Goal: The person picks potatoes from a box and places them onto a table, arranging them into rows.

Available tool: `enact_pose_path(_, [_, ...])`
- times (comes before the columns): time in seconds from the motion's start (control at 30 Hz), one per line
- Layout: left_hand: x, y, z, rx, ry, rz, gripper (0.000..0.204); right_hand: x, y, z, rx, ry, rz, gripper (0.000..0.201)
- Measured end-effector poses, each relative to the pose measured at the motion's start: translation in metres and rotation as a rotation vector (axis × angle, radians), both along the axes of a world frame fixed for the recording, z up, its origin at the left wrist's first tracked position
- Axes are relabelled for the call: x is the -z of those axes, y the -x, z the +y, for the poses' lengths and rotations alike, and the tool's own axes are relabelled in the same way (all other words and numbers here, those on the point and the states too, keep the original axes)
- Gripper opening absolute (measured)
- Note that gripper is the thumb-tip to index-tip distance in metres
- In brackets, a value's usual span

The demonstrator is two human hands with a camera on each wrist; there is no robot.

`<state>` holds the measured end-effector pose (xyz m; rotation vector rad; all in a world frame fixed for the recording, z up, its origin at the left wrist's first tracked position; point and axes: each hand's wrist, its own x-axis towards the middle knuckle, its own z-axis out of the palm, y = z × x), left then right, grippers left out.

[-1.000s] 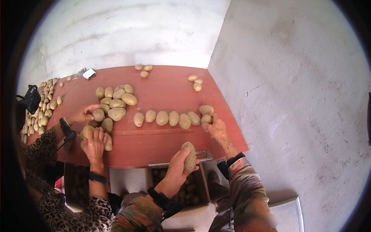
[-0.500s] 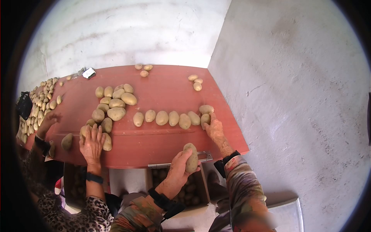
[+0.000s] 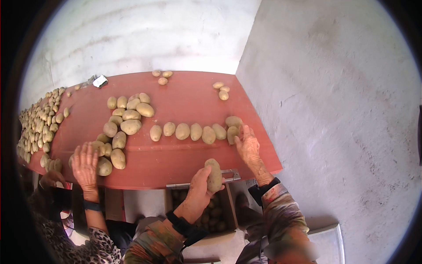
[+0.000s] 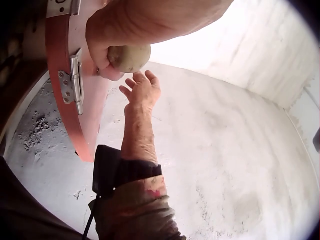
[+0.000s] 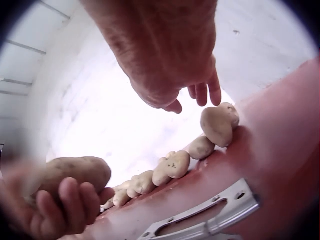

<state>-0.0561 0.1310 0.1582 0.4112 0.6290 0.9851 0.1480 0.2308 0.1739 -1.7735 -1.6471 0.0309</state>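
My left hand [image 3: 198, 198] holds an oval potato [image 3: 214, 175] in front of the red table's near edge. In the right wrist view that same potato [image 5: 80, 172] rests against the curled fingers. My right hand [image 3: 250, 148], its fingers loosely extended, is beside the potatoes at the right end of a row. The nearest of these is an upright potato [image 3: 233, 134], with another potato [image 3: 234, 121] just behind it. From the right wrist, my right hand [image 5: 172, 60] shows above the end potatoes [image 5: 216, 125], with nothing between its fingers.
Another person's hand [image 3: 85, 165] is at a potato cluster [image 3: 131, 127] to the left; their other hand [image 3: 52, 178] is near the front edge. A large potato pile [image 3: 39, 121] covers the table's far left. A metal hinge [image 3: 231, 175] and a box [image 3: 232, 207] of potatoes are in front.
My right hand has eased slightly away from the end potato; my left still holds its potato. The other person's hands have moved left and toward the front edge, and potatoes there have shifted.
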Motion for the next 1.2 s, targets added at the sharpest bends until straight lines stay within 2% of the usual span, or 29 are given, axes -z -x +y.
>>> enact_pose_path(0.07, [0.007, 0.003, 0.007, -0.023, -0.026, -0.017, 0.035, -0.014, 0.013, -0.012, -0.183, -0.070, 0.053, 0.038])
enact_pose_path(0.1, [0.008, 0.004, 0.009, -0.050, -0.057, -0.036, 0.035, -0.024, 0.022, -0.021, -0.249, 0.023, 0.166, 0.030])
enact_pose_path(0.13, [0.008, 0.006, 0.009, -0.046, -0.055, -0.036, 0.035, -0.027, 0.028, -0.026, -0.245, 0.024, 0.166, 0.030])
enact_pose_path(0.2, [0.005, 0.006, 0.010, -0.118, -0.088, 0.003, 0.037, -0.029, 0.039, -0.036, -0.527, 0.036, 0.122, 0.030])
enact_pose_path(0.23, [0.005, 0.005, 0.011, -0.116, -0.090, 0.002, 0.037, -0.033, 0.046, -0.043, -0.525, 0.033, 0.121, 0.030])
enact_pose_path(0.3, [0.005, 0.003, 0.013, -0.192, -0.120, -0.040, 0.039, -0.041, 0.060, -0.060, -0.698, 0.153, 0.099, 0.037])
enact_pose_path(0.33, [0.002, 0.002, 0.013, -0.190, -0.121, -0.042, 0.039, -0.042, 0.062, -0.067, -0.696, 0.153, 0.097, 0.037])
enact_pose_path(0.4, [-0.009, 0.000, 0.011, -0.214, -0.148, -0.067, 0.043, -0.047, 0.065, -0.078, -0.684, 0.142, -0.027, 0.048])
enact_pose_path(0.43, [-0.012, -0.001, 0.010, -0.210, -0.147, -0.068, 0.043, -0.054, 0.066, -0.083, -0.653, 0.276, -0.009, 0.058])
enact_pose_path(0.47, [-0.016, -0.002, 0.009, -0.196, -0.208, -0.097, 0.046, -0.051, 0.064, -0.083, -0.649, 0.276, -0.009, 0.058])
enact_pose_path(0.53, [-0.022, -0.004, 0.007, -0.178, -0.266, -0.125, 0.049, -0.038, 0.058, -0.080, -0.642, 0.086, 0.063, 0.059])
enact_pose_path(0.57, [-0.026, -0.005, 0.006, -0.145, -0.295, -0.105, 0.053, -0.034, 0.055, -0.077, -0.639, 0.086, 0.064, 0.059])
enact_pose_path(0.63, [-0.031, -0.007, 0.004, -0.110, -0.328, -0.084, 0.057, -0.030, 0.051, -0.072, -0.580, 0.088, 0.251, 0.058])
enact_pose_path(0.67, [-0.031, -0.008, 0.002, -0.116, -0.327, -0.012, 0.059, -0.029, 0.048, -0.070, -0.580, 0.086, 0.251, 0.058])
enact_pose_path(0.73, [-0.030, -0.008, 0.002, -0.124, -0.325, 0.060, 0.062, -0.032, 0.039, -0.065, -0.448, 0.251, 0.559, 0.057])
enact_pose_path(0.8, [-0.024, -0.006, 0.004, -0.199, -0.239, 0.231, 0.060, -0.032, 0.026, -0.055, -0.386, 0.232, 0.590, 0.056])
enact_pose_path(0.87, [-0.022, 0.000, 0.006, -0.207, -0.166, 0.244, 0.057, -0.030, 0.008, -0.040, -0.200, 0.128, 0.630, 0.055])
enact_pose_path(0.9, [-0.022, 0.001, 0.007, -0.213, -0.099, 0.253, 0.055, -0.021, -0.007, -0.026, -0.196, 0.135, 0.632, 0.055])
enact_pose_path(0.97, [-0.024, 0.001, 0.008, -0.226, -0.092, 0.245, 0.053, 0.000, -0.037, 0.000, -0.042, 0.084, 0.526, 0.056])
enact_pose_path(1.0, [-0.024, 0.003, 0.008, -0.244, -0.093, 0.236, 0.051, -0.001, -0.044, 0.004, -0.037, 0.100, 0.532, 0.056])
enact_pose_path(1.07, [-0.018, 0.004, 0.010, -0.247, -0.080, 0.226, 0.050, 0.005, -0.055, 0.012, 0.098, 0.227, 0.439, 0.058])
enact_pose_path(1.2, [-0.017, 0.007, 0.013, -0.276, -0.117, 0.192, 0.046, 0.025, -0.067, 0.030, 0.093, 0.307, 0.321, 0.058])
